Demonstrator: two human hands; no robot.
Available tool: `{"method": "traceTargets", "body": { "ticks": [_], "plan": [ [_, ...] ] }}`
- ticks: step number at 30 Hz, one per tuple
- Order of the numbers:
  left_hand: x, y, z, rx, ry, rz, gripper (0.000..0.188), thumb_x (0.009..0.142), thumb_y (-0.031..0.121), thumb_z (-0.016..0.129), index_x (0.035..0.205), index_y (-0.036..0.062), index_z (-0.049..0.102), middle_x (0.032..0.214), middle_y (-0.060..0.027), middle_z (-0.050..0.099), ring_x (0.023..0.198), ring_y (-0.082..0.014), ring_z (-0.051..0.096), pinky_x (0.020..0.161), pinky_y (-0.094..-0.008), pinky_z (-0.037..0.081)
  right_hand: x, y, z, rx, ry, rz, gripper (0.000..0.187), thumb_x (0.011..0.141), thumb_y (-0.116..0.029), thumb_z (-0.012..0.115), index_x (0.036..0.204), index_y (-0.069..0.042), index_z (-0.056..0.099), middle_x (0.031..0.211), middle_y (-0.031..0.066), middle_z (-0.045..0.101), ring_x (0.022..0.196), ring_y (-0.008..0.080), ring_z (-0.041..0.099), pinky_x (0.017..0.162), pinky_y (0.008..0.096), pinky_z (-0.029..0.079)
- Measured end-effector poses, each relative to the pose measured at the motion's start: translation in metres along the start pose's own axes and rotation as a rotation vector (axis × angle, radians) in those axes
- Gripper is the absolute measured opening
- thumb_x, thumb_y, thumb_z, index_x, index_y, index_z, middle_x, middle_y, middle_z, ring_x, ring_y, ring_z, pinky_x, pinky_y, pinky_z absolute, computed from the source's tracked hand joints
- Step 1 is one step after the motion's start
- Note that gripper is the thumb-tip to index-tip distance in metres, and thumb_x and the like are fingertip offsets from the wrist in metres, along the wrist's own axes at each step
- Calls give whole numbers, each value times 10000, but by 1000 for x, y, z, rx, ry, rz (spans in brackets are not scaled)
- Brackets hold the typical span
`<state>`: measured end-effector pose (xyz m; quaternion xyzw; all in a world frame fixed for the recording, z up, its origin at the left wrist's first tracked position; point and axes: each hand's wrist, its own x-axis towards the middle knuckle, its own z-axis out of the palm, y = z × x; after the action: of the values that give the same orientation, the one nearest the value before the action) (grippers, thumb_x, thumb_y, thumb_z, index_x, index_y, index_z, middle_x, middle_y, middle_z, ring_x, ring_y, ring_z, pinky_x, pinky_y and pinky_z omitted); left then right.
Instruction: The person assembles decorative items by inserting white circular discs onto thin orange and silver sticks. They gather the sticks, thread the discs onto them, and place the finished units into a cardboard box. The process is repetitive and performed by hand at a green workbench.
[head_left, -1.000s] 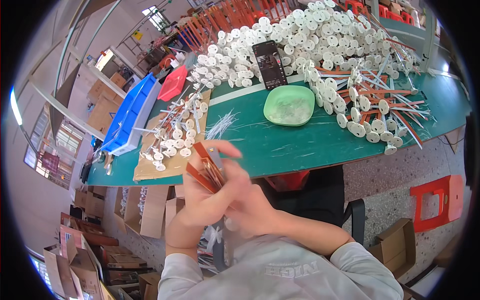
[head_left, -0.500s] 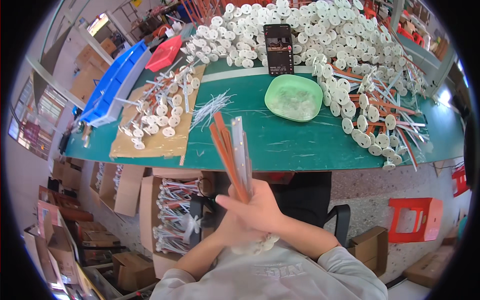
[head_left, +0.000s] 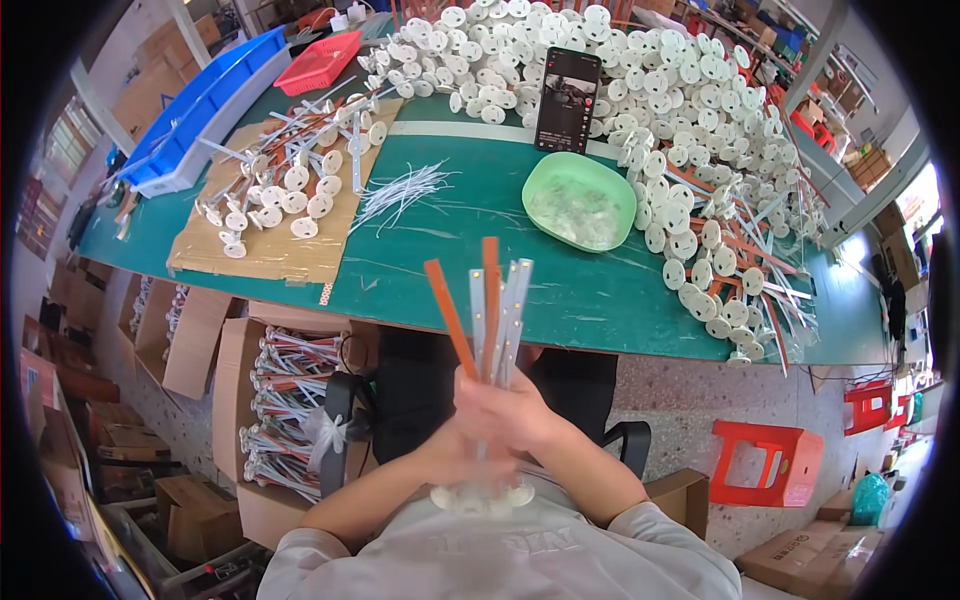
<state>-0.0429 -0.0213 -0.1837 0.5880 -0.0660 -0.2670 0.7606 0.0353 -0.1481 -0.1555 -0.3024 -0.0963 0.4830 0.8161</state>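
In front of my chest stands a bundle of LED strips (head_left: 490,310), some orange-brown and some pale grey with small yellow dots. Their tips fan apart at the top, and white round discs (head_left: 512,495) show at the lower end against my shirt. My right hand (head_left: 515,412) is closed round the middle of the strips. My left hand (head_left: 462,445) is at the bundle just below it, its fingers smeared by motion and partly hidden. Whether a tie is between my hands cannot be made out.
On the green table (head_left: 440,285) lie thin white ties (head_left: 405,195), a light green bowl (head_left: 580,205), an upright phone (head_left: 568,100) and a large heap of disc-ended strips (head_left: 690,90). More strips lie on cardboard (head_left: 270,262). A blue bin (head_left: 205,115) and red basket (head_left: 318,62) stand left.
The bundle has become more upright, and its strips have spread apart at the top. Both hands remain at it, the left still blurred. The whole view has shifted slightly.
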Motion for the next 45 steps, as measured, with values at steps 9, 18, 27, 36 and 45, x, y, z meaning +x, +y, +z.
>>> {"method": "traceTargets", "body": {
  "ticks": [9, 18, 27, 36, 45],
  "plan": [
    [0, 3, -1, 67, -22, 68, 261, 908, 46, 602, 1127, -33, 485, 874, -99, 629, 825, -174, 661, 679, -334, 572, -11, -19, 18, -417, 154, -207, 169, 956, -166, 574, 841, -46, 544, 641, -1, 538, 537, 82, 492, 518, 236, 409],
    [-4, 36, 12, 270, -7, 277, 278, 961, 54, 483, 1210, -33, 397, 931, -113, 574, 801, -179, 640, 712, -304, 569, -20, -23, 19, -512, 9, -293, 155, 871, -130, 597, 787, -2, 615, 795, 102, 611, 880, 264, 566, 839, 402, 435],
    [7, 3, 31, -298, 191, 133, 437, 995, 429, 355, 837, 56, 518, 674, -32, 517, 542, -122, 526, 452, -261, 389, -21, -21, 12, -619, 66, -205, 177, 909, -200, 633, 877, -31, 594, 825, 15, 596, 761, 86, 571, 655, 251, 479],
    [11, 4, 17, -221, 86, 223, 492, 977, 499, 386, 846, 39, 502, 628, -52, 496, 508, -138, 510, 430, -263, 400, -8, -21, 5, -469, -44, -312, 321, 808, -172, 719, 1036, -14, 555, 907, 80, 591, 875, 159, 588, 753, 305, 488],
    [-9, 22, -32, -400, 257, 598, 476, 976, 523, 397, 863, 67, 472, 558, -41, 444, 473, -179, 485, 466, -308, 408, 106, -124, 34, -1346, 380, -340, 381, 837, -381, 678, 959, -24, 630, 866, 117, 684, 750, 236, 665, 664, 347, 527]
  ]
}}
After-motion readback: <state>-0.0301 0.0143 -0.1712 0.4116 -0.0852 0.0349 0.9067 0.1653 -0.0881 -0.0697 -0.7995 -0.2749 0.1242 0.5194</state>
